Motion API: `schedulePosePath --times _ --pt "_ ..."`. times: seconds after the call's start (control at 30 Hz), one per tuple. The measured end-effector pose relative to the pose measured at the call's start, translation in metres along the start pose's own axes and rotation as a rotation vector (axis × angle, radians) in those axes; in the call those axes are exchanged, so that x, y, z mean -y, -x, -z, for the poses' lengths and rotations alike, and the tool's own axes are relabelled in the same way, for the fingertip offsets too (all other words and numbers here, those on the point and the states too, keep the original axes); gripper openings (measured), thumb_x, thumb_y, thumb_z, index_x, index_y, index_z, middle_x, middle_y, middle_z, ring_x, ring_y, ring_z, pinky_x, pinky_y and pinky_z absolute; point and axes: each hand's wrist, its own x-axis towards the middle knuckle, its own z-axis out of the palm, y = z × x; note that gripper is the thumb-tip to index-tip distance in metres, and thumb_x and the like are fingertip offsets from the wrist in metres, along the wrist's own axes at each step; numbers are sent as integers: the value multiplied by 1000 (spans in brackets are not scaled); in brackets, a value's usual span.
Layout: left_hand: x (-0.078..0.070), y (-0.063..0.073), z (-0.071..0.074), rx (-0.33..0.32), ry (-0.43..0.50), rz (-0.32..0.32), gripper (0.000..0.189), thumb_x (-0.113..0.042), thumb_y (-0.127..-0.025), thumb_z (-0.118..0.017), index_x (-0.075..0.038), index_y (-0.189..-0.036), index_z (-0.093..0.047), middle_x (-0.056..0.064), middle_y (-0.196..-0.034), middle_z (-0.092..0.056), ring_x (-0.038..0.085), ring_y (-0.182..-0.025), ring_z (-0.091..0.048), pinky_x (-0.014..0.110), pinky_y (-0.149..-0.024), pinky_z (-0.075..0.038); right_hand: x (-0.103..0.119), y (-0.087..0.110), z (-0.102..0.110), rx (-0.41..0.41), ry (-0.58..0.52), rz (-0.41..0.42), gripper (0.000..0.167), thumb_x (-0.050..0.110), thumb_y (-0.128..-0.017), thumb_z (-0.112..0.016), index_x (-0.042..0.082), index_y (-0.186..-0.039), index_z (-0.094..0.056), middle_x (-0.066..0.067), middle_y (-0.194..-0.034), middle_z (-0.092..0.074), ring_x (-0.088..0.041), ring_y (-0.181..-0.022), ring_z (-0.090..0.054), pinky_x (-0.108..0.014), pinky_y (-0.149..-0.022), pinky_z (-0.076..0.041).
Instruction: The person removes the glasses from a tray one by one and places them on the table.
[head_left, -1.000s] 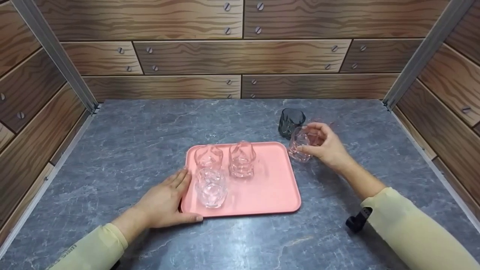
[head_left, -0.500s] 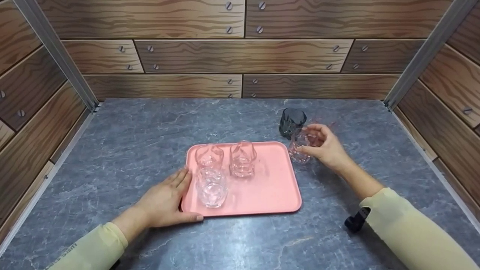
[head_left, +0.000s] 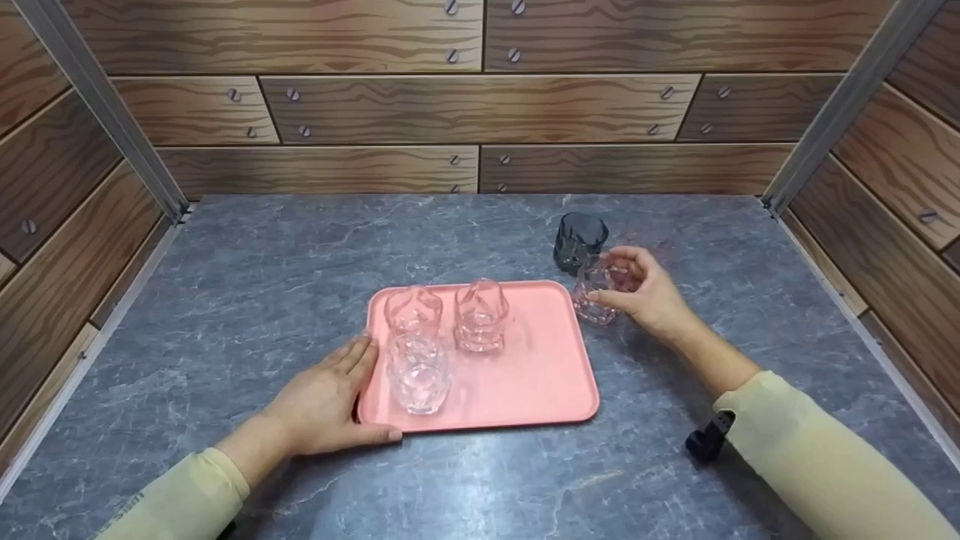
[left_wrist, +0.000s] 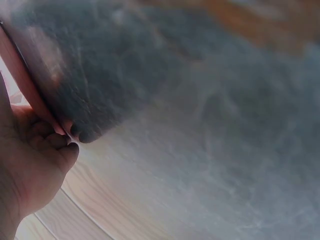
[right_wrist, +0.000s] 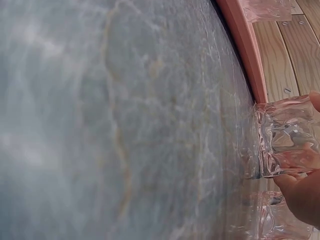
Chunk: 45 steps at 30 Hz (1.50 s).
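My right hand [head_left: 654, 296] holds a clear faceted glass [head_left: 592, 296] between thumb and fingers, just outside the right rear corner of the pink tray [head_left: 536, 382]. In the right wrist view this glass [right_wrist: 287, 137] stands at the table surface, close to the tray's rim. My left hand [head_left: 322, 401] rests against the tray's left side, fingers extended along it and thumb at the front edge. Three clear glasses are on the tray: one back left [head_left: 414, 311], one back middle [head_left: 481, 319], one front left [head_left: 420, 386].
A dark grey glass [head_left: 579, 240] stands right behind the held one. Another clear glass [right_wrist: 280, 220] shows below my right hand in the right wrist view. The grey marbled table [head_left: 315, 240] is enclosed by wood-patterned walls [head_left: 375, 112] at the back and sides.
The head view has shifted slightly. The held glass shows its facets a little differently; both hands and the tray keep their places.
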Motion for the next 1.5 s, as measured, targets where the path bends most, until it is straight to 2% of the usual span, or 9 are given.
schedulePosePath --times 0.4,0.5,0.6,0.7,0.87,1.0,1.2,1.5 --pt "1 0 2 9 1 2 131 -91 -83 -57 11 -161 -31 33 -166 -29 44 -155 -31 54 -124 -33 2 -1 0 9 -13 -16 76 -5 -86 -83 -7 -149 -41 -27 -146 -56 -29 -118 -58 -23 -98 -50" --pt "0 0 2 16 3 0 131 -91 -83 -56 11 -161 -30 33 -166 -29 44 -155 -30 54 -124 -32 2 0 2 19 -6 -20 77 -5 -86 -82 -8 -150 -40 -27 -148 -55 -31 -120 -57 -21 -96 -51" --pt "0 0 1 14 1 -3 131 -91 -84 -56 11 -161 -31 33 -166 -29 44 -155 -30 53 -124 -32 2 1 4 33 4 -21 78 -5 -87 -82 -8 -152 -39 -28 -149 -54 -34 -127 -56 -23 -101 -50" --pt "0 -1 0 2 7 -10 130 -90 -84 -56 12 -160 -32 34 -165 -30 45 -154 -32 54 -123 -34 3 1 6 44 26 -10 80 -3 -87 -83 -9 -153 -38 -27 -151 -53 -36 -134 -53 -31 -110 -47" --pt "0 -1 -1 -4 15 -17 129 -90 -85 -56 13 -159 -33 35 -164 -32 46 -153 -33 56 -122 -35 14 0 8 26 41 42 82 -4 -86 -85 -10 -153 -39 -29 -155 -48 -38 -146 -45 -46 -125 -32" --pt "1 0 0 9 9 -7 130 -90 -84 -56 12 -160 -32 34 -165 -30 45 -154 -32 55 -123 -34 33 0 6 6 78 95 81 -4 -86 -85 -10 -153 -40 -28 -158 -46 -37 -151 -40 -46 -128 -26" --pt "1 -1 1 12 13 -4 130 -91 -84 -56 11 -161 -32 34 -165 -29 45 -154 -31 55 -123 -33 62 5 -10 19 163 186 80 1 -86 -88 -6 -152 -45 -21 -157 -50 -32 -152 -40 -42 -128 -25" --pt "1 -2 0 5 23 -13 130 -90 -85 -56 13 -160 -33 35 -164 -31 46 -154 -32 55 -123 -34 83 10 -58 133 104 284 80 -4 -81 -90 -5 -150 -50 -18 -155 -54 -30 -149 -45 -39 -126 -31"
